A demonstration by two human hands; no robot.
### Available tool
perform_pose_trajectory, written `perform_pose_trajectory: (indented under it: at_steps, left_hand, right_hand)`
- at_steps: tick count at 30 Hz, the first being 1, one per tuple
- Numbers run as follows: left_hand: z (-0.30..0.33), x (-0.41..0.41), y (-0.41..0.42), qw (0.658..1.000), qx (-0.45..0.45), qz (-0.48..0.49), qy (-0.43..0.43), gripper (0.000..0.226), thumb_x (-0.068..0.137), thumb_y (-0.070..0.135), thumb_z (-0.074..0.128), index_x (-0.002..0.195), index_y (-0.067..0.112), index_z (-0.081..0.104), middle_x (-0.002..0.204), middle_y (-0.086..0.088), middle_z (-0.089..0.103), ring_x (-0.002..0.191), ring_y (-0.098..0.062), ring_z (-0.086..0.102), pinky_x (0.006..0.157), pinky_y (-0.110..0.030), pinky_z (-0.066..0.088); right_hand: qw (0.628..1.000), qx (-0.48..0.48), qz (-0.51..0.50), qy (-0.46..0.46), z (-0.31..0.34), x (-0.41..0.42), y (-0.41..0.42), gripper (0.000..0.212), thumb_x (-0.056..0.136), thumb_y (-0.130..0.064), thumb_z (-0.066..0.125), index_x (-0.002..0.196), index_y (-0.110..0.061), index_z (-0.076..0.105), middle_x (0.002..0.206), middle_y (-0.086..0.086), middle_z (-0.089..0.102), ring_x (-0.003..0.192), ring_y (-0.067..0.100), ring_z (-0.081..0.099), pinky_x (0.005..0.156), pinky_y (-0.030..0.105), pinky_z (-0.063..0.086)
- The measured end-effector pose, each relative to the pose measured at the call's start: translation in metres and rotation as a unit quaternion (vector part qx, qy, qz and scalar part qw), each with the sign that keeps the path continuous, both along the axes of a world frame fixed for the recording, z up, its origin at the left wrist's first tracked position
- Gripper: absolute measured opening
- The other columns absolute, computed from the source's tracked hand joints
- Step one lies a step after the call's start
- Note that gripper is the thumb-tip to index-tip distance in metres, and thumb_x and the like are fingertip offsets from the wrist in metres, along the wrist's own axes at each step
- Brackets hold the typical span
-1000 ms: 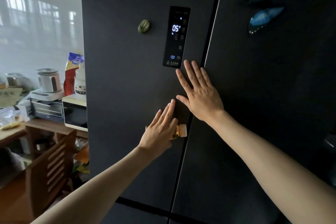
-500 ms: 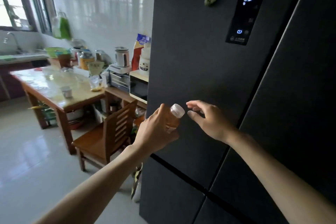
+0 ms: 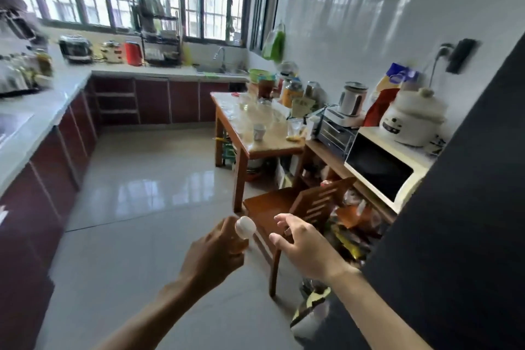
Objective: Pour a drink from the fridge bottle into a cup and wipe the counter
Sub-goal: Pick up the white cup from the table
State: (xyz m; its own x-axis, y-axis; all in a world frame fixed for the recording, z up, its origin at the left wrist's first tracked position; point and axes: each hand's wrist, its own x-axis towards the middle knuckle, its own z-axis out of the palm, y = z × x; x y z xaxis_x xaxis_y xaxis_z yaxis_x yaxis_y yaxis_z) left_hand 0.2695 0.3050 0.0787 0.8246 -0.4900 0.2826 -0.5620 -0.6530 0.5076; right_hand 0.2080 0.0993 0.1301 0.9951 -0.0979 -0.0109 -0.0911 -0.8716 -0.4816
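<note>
The dark fridge (image 3: 466, 207) is filling your right side, while the pale desk (image 3: 48, 111) is running along the left wall toward the windows and a wooden table (image 3: 272, 145) is carrying a small cup (image 3: 259, 131). In front of you, above the wooden chair (image 3: 301, 204), your left hand (image 3: 216, 256) is grasping the bottle (image 3: 245, 229), its white cap pointing up. Your right hand (image 3: 306, 247) is hanging released just beside it, fingers loosely spread, touching nothing.
</note>
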Motion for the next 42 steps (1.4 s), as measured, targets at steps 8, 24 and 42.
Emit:
perform_pose_trajectory:
  at_steps: [8,24,42]
  left_hand:
    - [-0.034,0.156,0.038,0.999,0.018,0.029,-0.009,0.049,0.079,0.025,0.080,0.119,0.019,0.052,0.106,-0.002,0.068,0.072,-0.009,0.055,0.057,-0.009,0.037]
    - [-0.045,0.442,-0.051,1.000,0.013,-0.001,0.007,0.055,0.082,0.034,0.075,0.125,0.026,0.042,0.120,0.001,0.063,0.091,-0.018,0.064,0.072,-0.030,0.059]
    - [-0.105,0.785,-0.234,0.991,-0.024,0.056,0.119,0.053,0.076,0.037,0.080,0.110,0.036,0.039,0.098,0.009,0.061,0.082,-0.014,0.062,0.064,-0.034,0.057]
  right_hand:
    - [0.996,-0.087,-0.031,0.012,-0.018,0.165,0.006,0.064,0.100,-0.050,0.049,0.154,-0.018,0.032,0.152,0.003,0.046,0.136,0.023,0.049,0.108,0.040,0.047]
    - [0.990,-0.088,-0.107,0.027,-0.064,0.464,-0.058,0.065,0.100,-0.051,0.049,0.151,-0.014,0.034,0.147,0.009,0.049,0.132,0.027,0.052,0.100,0.040,0.048]
    - [0.954,0.143,-0.221,0.145,-0.156,0.866,-0.262,0.105,0.089,-0.054,0.066,0.155,0.001,0.006,0.158,0.020,0.033,0.141,0.035,0.041,0.107,0.040,0.040]
